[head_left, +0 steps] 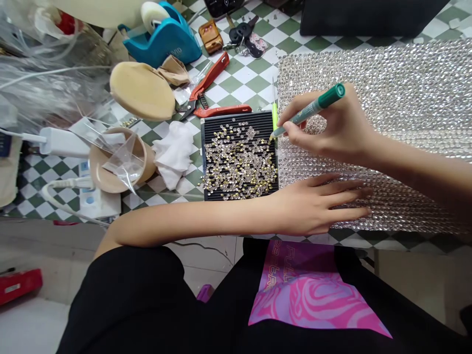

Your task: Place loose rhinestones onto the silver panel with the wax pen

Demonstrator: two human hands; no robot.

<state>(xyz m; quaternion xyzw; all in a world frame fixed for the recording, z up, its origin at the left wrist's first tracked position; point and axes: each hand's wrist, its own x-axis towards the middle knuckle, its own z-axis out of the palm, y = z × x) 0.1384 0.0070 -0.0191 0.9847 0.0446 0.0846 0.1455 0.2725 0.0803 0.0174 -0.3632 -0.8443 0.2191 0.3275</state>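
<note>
My right hand point(324, 128) grips a pen point(308, 110) with a green end, its tip pointing down and left at the right edge of a ridged black tray point(221, 123). Loose rhinestones point(239, 162), some clear and some gold-coloured, lie scattered over the tray. Palm down, my left hand point(320, 206) rests with spread fingers on the lower part of a sheet of rhinestones point(368, 83). That sheet covers the table to the right of the tray. A thin tool with a yellow-green handle point(275, 115) lies between tray and sheet, partly behind the pen.
Red-handled pliers point(210, 78) lie behind the tray, near a blue tape dispenser point(162, 42) and keys point(243, 34). To the left are a crumpled tissue point(174, 155), a beige cup point(147, 160) holding plastic scraps, and a white power strip point(105, 201). A dark box point(368, 17) stands at the back right.
</note>
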